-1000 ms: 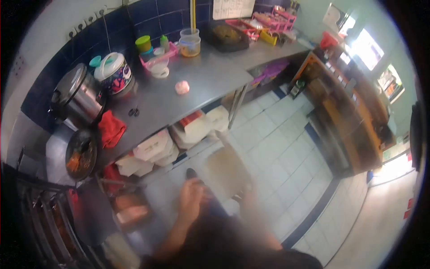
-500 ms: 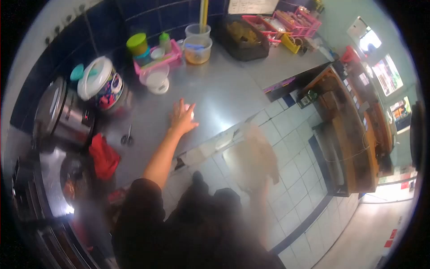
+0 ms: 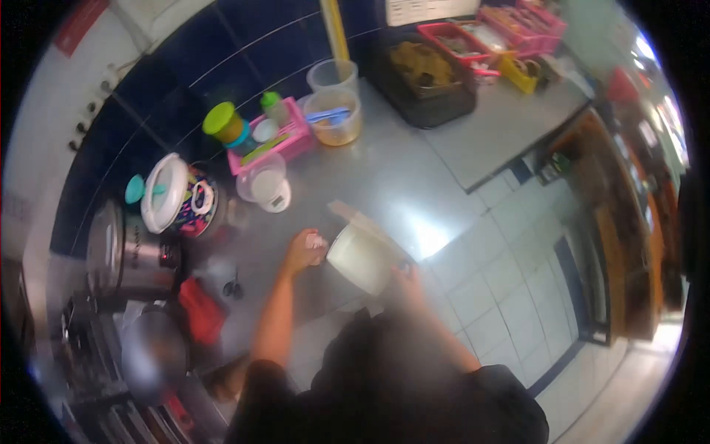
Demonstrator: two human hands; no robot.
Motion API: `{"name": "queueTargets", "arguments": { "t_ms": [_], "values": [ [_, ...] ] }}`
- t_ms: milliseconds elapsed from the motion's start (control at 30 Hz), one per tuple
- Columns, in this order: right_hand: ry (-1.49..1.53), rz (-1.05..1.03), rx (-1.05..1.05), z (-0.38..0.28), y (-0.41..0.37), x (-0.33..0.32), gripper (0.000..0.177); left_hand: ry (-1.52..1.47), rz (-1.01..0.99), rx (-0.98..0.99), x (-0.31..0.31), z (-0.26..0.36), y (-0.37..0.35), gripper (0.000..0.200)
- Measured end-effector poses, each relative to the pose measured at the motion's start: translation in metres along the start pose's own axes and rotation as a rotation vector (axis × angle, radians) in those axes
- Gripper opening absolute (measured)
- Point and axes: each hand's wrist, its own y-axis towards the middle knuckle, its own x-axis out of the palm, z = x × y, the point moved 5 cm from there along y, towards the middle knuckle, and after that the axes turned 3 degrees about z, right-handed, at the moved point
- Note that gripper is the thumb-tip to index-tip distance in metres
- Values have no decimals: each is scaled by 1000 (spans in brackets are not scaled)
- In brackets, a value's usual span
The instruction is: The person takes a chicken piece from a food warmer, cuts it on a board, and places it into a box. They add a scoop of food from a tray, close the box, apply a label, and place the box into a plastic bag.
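Observation:
Over the steel counter (image 3: 318,192), my left hand (image 3: 299,253) is closed on a small pale pink and white crumpled thing (image 3: 316,246), whose kind I cannot make out. My right hand (image 3: 405,280) grips the near right side of an open takeaway box (image 3: 361,259), white inside with brownish flaps, tilted toward me. The box is close beside the pink and white thing. Motion blurs the right fingers and the box's edge. Farther up the counter, a small white kitchen scale (image 3: 276,200) carries a clear bowl (image 3: 260,176).
A pink basket (image 3: 285,144) with bottles stands behind the scale, beside clear tubs (image 3: 339,122). A black tray (image 3: 414,96) of brown food is at the back. To the left are a patterned jug (image 3: 188,196), a steel cooker (image 3: 133,251), scissors (image 3: 233,287) and a red cloth (image 3: 201,311).
My right hand has brought the box up from low right to the counter, near my left hand. My left fingers have closed on the pink and white thing. The view has shifted.

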Motion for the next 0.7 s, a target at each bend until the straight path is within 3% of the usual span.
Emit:
{"name": "queueTargets", "arguments": {
  "t_ms": [33, 100, 233, 300, 333, 400, 433, 500, 567, 633, 667, 700],
  "values": [
    [9, -24, -38, -8, 11, 6, 66, 6, 37, -43, -10, 8, -4, 67],
    [40, -148, -84, 1, 41, 11, 76, -716, 137, -331, -17, 22, -23, 67],
    [0, -232, 24, -37, 41, 33, 78, -883, 82, -305, -12, 97, -46, 66],
    [31, -289, 56, -4, 67, 34, 79, -554, 116, -353, 0, 123, -36, 67],
    [73, -316, 86, 10, 75, 34, 79, -554, 128, -366, 12, 118, -24, 67],
    [65, -343, 92, -2, 69, 39, 80, 172, 166, -283, 41, 73, 11, 66],
    [58, -355, 87, -7, 66, 42, 80, 169, 146, -298, 66, 28, 26, 66],
    [28, -375, 91, 17, 71, 44, 75, 441, 672, 19, 103, -27, 39, 69],
    [-12, -388, 87, 17, 70, 30, 70, 718, 407, -168, 115, -10, 49, 68],
    [-626, -427, -163, -31, 57, 26, 59, 577, 465, -184, 100, 29, 25, 66],
    [-631, -424, -158, -25, 56, 15, 59, 452, 558, -202, 84, 51, 12, 64],
    [-886, -383, -547, -30, 49, 5, 56, 450, 561, -203, 68, 78, 1, 64]
  ]
}}
